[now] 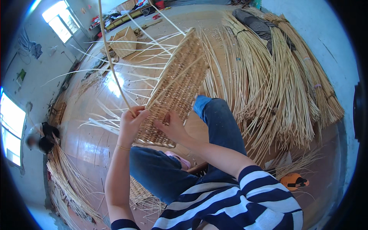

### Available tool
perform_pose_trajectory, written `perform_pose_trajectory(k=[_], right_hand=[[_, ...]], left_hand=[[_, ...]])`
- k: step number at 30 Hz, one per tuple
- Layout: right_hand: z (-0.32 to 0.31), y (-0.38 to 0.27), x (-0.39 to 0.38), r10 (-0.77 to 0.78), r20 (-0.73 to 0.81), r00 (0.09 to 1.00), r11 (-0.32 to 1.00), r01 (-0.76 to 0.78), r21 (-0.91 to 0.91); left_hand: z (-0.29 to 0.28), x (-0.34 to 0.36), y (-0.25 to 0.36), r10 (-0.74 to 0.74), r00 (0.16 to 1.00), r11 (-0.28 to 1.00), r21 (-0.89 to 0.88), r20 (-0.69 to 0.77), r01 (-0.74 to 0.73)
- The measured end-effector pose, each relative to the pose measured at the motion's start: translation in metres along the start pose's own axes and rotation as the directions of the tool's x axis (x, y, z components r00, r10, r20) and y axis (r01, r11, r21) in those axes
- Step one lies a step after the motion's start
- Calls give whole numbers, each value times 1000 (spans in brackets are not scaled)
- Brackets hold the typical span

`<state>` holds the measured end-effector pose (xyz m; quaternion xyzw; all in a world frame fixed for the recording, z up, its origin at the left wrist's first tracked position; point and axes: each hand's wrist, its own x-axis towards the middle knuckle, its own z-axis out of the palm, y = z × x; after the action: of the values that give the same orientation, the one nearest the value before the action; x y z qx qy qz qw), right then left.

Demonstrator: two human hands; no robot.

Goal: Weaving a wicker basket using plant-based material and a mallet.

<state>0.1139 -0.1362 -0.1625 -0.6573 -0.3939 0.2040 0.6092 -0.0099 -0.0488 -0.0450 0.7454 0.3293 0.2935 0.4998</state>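
Left hand [132, 119] pinches a willow rod [111, 61] — right hand [172, 128] grips the woven panel [176, 84].

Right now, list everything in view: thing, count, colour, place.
woven panel: one, tan, propped on the knees, centre
loose cane strand: one, pale, running up from the left hand
cane bundles: several, straw-coloured, on the floor, right
smaller cane heap: one, straw-coloured, floor, lower left
finished basket: one, tan, floor, upper left
woven piece: one, tan, floor under the legs
orange object: one, orange and black, floor, lower right
other person: one, dark clothes, far left by the window
windows: two, bright, left wall
jeans: blue, centre
striped sleeve: navy and white, bottom
left hand: grip on the strand, at the panel's lower edge
right hand: fingers on the panel's lower edge
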Motion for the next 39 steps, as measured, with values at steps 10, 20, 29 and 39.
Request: perform_pose_trajectory(k=[10,20,29,39], right_hand=[[48,132,15,79,-86,993,997,-78,13],[-232,41,55,310,410,858,348,-504,791],[-473,278,28,326,-803,499,285,-862,-419],[-524,312,9,496,-709,501,-20,-810,-586]], left_hand=[[46,32,-110,-91,996,985,153,20,86],[58,26,-174,-268,960,949,192,80,249],[56,6,-187,-352,931,891,271,-95,365],[75,2,-156,-241,956,805,516,-167,293]])
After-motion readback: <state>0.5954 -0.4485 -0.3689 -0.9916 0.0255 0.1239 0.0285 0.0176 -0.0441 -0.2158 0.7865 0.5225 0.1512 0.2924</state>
